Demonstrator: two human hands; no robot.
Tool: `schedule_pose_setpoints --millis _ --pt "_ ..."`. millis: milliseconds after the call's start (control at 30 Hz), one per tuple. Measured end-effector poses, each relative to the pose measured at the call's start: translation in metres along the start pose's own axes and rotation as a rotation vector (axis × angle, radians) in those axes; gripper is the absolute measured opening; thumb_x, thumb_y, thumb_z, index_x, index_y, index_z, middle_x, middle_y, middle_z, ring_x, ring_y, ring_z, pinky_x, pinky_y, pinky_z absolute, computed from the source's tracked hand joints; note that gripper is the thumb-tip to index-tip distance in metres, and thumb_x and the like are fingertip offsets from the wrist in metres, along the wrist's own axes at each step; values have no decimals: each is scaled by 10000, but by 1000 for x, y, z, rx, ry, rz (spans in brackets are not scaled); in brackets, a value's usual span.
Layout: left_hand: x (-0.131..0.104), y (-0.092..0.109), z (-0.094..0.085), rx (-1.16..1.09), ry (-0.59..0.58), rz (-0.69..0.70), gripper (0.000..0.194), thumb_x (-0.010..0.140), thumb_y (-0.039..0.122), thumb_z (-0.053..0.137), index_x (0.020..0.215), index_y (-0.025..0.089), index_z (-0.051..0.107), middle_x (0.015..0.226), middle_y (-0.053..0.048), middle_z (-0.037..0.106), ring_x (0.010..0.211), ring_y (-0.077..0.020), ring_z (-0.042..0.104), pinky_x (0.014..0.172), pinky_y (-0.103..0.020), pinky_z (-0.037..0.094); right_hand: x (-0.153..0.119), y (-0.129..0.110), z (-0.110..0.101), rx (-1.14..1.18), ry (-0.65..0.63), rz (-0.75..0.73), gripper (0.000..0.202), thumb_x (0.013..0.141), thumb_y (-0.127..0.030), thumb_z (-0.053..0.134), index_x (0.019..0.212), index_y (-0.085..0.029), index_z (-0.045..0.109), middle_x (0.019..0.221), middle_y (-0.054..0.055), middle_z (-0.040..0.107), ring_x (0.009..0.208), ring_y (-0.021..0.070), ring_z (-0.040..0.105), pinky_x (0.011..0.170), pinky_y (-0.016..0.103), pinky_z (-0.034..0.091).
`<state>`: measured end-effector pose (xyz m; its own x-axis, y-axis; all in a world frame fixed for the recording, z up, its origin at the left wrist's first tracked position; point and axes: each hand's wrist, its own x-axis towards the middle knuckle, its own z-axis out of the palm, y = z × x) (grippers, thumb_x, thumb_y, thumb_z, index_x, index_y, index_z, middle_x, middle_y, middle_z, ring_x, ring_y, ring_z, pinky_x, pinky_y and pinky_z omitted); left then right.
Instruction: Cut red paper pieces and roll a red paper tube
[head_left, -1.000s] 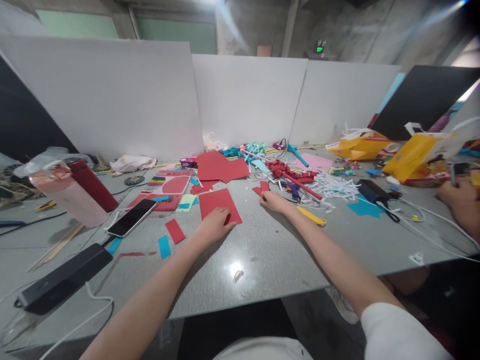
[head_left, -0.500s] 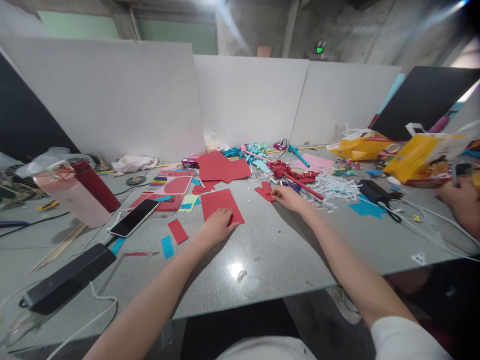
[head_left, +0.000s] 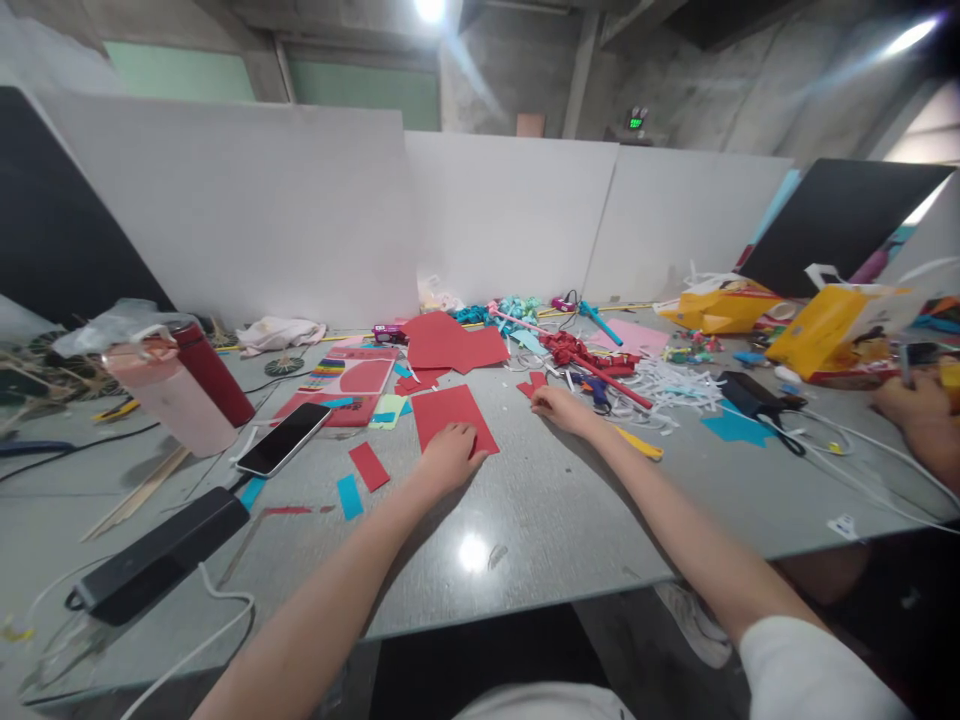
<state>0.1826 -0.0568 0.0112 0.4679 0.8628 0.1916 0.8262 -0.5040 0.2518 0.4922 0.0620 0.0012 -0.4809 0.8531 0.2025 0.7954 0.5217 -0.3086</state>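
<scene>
My left hand (head_left: 452,453) lies on a red paper sheet (head_left: 442,403), its fingers loosely bent and pressing the near part of the sheet. To the right, my right hand (head_left: 562,408) has its fingertips pinched together just above the table. Whatever may be between those fingertips is too small to make out. Small red paper pieces (head_left: 535,381) lie right behind the right fingertips. A red paper strip (head_left: 369,467) and a blue paper strip (head_left: 349,497) are left of my left hand. Beside my right forearm lies a yellow-handled tool (head_left: 641,444), partly hidden.
A larger red paper (head_left: 450,342), red ribbon-like pieces (head_left: 577,352) and white paper shreds (head_left: 675,378) lie farther back. At left are a phone (head_left: 285,440), bottles (head_left: 169,395) and a black power strip (head_left: 161,555). Another person's hand (head_left: 911,405) shows at right.
My right hand has shifted a little left and nearer to me, off the small red pieces. The yellow-handled tool now shows beside my forearm. My left hand stays on the sheet.
</scene>
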Motion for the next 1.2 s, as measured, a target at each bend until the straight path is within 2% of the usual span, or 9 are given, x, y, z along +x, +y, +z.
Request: schedule_pose_setpoints --millis 133,300,500,733,867,1000,1100,1200 --pt "0 2 -1 31 -11 0 291 1021 402 540 1140 152 631 1268 -182 671 1242 -349 581 1020 -457 485 8 4 5 -28 -30 2 115 921 -89 558 889 -165 638 1010 82 662 906 192 591 785 261 390" --pt "0 1 0 56 -4 -1 293 1023 399 544 1160 155 631 1280 -168 674 1243 -331 588 1036 -438 484 12 8 11 -61 -76 -22 291 775 79 471 879 -174 569 994 63 610 834 169 539 720 247 335" --pt "-1 2 -2 52 3 -7 293 1024 388 546 1171 151 632 1287 -178 674 1260 -335 586 1049 -446 482 14 7 10 -91 -100 -79 324 724 106 453 851 -187 509 947 59 584 899 193 511 784 262 330" --pt "0 0 0 40 7 2 268 1023 391 547 1145 167 632 1274 -165 678 1246 -333 591 1026 -444 493 8 -2 3 -91 -120 -95 319 694 97 444 825 -190 493 935 65 576 886 199 495 788 276 328" --pt "0 -2 1 41 12 9 260 1021 394 550 1129 173 634 1249 -158 683 1227 -330 595 1012 -442 497 -3 -3 -8 -55 -135 -75 233 746 24 476 814 -198 491 907 43 579 833 182 501 759 266 344" --pt "-1 -1 0 38 15 9 267 1026 394 542 1135 167 631 1262 -163 677 1244 -326 588 1023 -437 491 -30 4 -43 -14 -71 25 108 904 -141 440 881 -199 528 868 39 605 781 183 513 713 266 368" --pt "-2 0 -1 47 9 0 275 1029 399 530 1129 164 631 1257 -166 675 1224 -326 593 1008 -439 496 -58 8 -76 69 47 224 183 959 -325 476 889 -196 585 824 45 658 754 193 555 682 275 382" --pt "-2 1 -2 51 8 -2 269 1028 400 527 1124 173 636 1245 -160 676 1204 -321 596 988 -433 501 -86 8 -94 -11 124 338 333 956 -495 538 811 -205 614 786 59 685 717 203 579 643 292 362"
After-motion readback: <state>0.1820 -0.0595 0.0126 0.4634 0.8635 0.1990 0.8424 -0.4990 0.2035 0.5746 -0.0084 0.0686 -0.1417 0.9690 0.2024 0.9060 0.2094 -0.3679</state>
